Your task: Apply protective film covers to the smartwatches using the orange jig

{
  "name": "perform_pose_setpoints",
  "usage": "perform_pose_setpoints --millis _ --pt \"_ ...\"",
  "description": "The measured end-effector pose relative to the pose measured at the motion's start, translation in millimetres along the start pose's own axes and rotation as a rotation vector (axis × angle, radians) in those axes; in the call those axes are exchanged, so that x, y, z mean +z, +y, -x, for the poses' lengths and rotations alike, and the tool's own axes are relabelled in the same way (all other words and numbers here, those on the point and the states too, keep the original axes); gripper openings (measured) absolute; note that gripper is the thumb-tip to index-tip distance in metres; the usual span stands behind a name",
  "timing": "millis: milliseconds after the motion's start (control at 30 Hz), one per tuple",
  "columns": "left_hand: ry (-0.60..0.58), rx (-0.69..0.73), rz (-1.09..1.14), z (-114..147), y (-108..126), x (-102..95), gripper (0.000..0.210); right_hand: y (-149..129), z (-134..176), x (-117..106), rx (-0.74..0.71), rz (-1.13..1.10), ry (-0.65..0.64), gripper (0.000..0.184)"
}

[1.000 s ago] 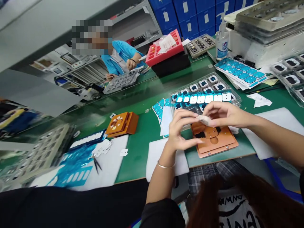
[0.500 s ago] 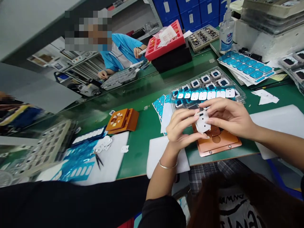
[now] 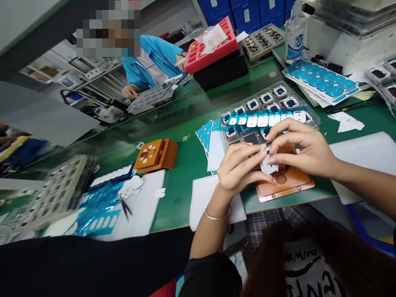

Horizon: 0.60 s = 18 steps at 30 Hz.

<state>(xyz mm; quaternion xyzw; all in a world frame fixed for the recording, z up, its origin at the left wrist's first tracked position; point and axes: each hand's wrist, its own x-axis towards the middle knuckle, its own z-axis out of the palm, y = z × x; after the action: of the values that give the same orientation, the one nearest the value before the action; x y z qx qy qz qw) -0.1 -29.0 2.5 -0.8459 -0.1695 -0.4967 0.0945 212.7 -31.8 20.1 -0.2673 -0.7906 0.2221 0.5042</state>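
Observation:
A small white square part [image 3: 268,168] with dark holes is held up in front of me, tilted and partly covered by fingers. My left hand [image 3: 238,168] is closed on its left and lower edges, thumb underneath. On the other side, my right hand [image 3: 305,145] pinches its upper right edge between thumb and fingers. Below both hands lies a copper-coloured metal fixture [image 3: 283,190] with screws at its front edge. Just beyond them, a strip of white-and-blue adhesive labels [image 3: 262,120] rests across a clear plastic tray [image 3: 312,111] of framed dark parts.
Blue sticker sheets [image 3: 328,80] lie at the right behind a sanitizer bottle [image 3: 293,39]. A red tray [image 3: 212,51] sits on a black box. To the left are an orange fixture block [image 3: 151,156] and black tweezers [image 3: 126,209]. A person in blue [image 3: 154,62] works across the bench.
The white part has tipped, so less of its holed face shows. My right fingers have lifted and bent more over its upper edge. The view has shifted slightly.

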Motion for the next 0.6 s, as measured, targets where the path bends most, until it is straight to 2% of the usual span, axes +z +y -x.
perform_pose_setpoints --millis 167,267,367,433,500,533,600 --pt "0.032 -0.013 0.03 1.2 -1.1 2.7 0.055 -7.1 -1.5 -0.8 0.009 0.045 0.014 0.023" --pt "0.076 -0.077 0.001 3.2 -6.4 1.9 0.051 -14.2 -2.0 -2.7 -0.069 0.028 0.04 0.02" --pt "0.176 -0.138 0.028 4.5 -13.8 0.3 0.05 -19.9 -3.2 -12.3 -0.131 -0.116 0.089 0.014" --pt "0.239 -0.155 0.105 5.3 -17.9 0.5 0.051 -18.2 -4.8 -26.1 -0.035 -0.186 0.134 0.01" --pt "0.265 -0.174 0.189 6.4 -20.3 1.9 0.054 -9.9 -7.4 -44.3 0.139 -0.114 0.103 0.012" --pt "0.27 -0.184 0.219 7.1 -20.9 2.7 0.054 -3.6 -9.0 -53.4 0.232 -0.01 0.031 0.014" --pt "0.272 -0.195 0.257 8.5 -21.2 4.1 0.054 10.6 -12.2 -67.1 0.421 0.286 -0.248 0.012"
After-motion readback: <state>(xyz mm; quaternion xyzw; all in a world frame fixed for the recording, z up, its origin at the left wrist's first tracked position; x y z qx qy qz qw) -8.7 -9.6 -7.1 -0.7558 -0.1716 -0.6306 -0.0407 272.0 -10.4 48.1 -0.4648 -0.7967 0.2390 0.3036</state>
